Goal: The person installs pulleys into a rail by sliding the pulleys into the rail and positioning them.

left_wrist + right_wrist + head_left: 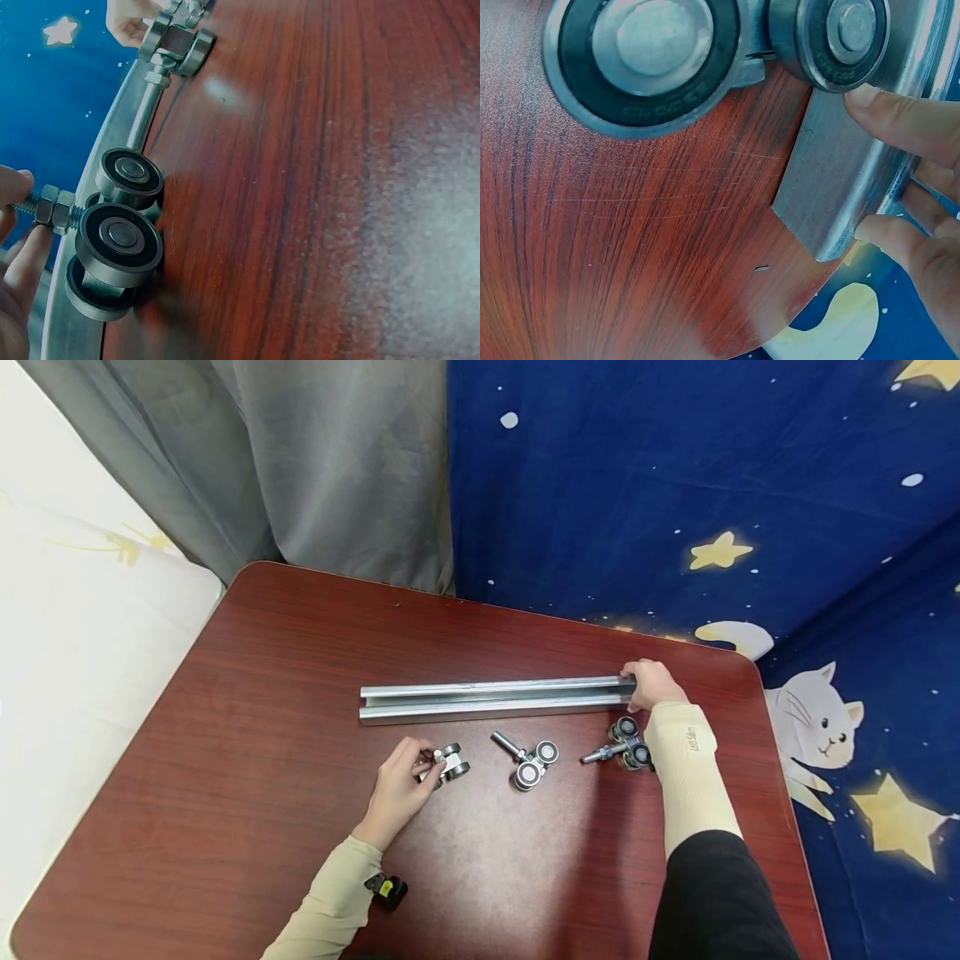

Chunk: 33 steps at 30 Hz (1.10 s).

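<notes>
The left hand (399, 787) pinches a roller trolley (453, 763) between thumb and fingertips, by the threaded bolt beside its pair of nuts (54, 208). The right hand (654, 683) grips the right end of a slotted metal channel rail (465, 707), thumb and fingers to either side of it.

The rail lies on the tabletop (225, 760) with its long axis running sideways, from the right hand across to beyond the left one, slot facing up. Its free end, open and uncovered, sits ahead of the left hand and slightly to that hand's left, so the left hand is much the nearer of the two to this opening. The held trolley is on the near side of the rail, apart from it and to the right of that open end; its wheeled body stretches roughly along the rail. Whether its wheels touch the wood cannot be told.

Between the hands, a second trolley (527, 773) lies with its bolt slanting ahead and leftward, towards the rail. A third trolley (628, 745) rests just on the near side of the right hand, its bolt pointing left.
</notes>
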Available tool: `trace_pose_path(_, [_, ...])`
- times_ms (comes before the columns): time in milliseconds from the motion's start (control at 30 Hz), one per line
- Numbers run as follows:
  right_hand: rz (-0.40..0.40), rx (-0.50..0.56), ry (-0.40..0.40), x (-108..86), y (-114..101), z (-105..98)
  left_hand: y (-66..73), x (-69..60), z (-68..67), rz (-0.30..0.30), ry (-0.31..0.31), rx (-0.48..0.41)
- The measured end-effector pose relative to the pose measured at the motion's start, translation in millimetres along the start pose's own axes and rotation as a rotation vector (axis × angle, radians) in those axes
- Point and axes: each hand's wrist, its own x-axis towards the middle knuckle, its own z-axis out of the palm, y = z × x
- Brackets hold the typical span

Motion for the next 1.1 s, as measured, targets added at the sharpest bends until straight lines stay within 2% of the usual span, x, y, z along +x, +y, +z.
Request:
trace_pose_path(267, [-0.006, -0.004, 0.007, -0.5, 1.2, 0.6, 2.3, -3.6, 2.8, -0.035, -0.016, -0.007])
trace_pose_path(467, [-0.022, -0.018, 0.006, -1.2, -0.1, 0.1, 5.0, -5.1, 3.8, -0.074, 0.004, 0.002])
trace_pose_path(733, [-0.061, -0.021, 0.006, -3.4, -0.9, -2.8, 5.7, -6.2, 4.2, -0.11, 0.044, -0.078])
trace_pose_path(1100, [-0.074, -0.024, 0.009, -6.7, 1.1, -2.2, 7.3, -7.6, 8.3, -0.132, 0.044, -0.026])
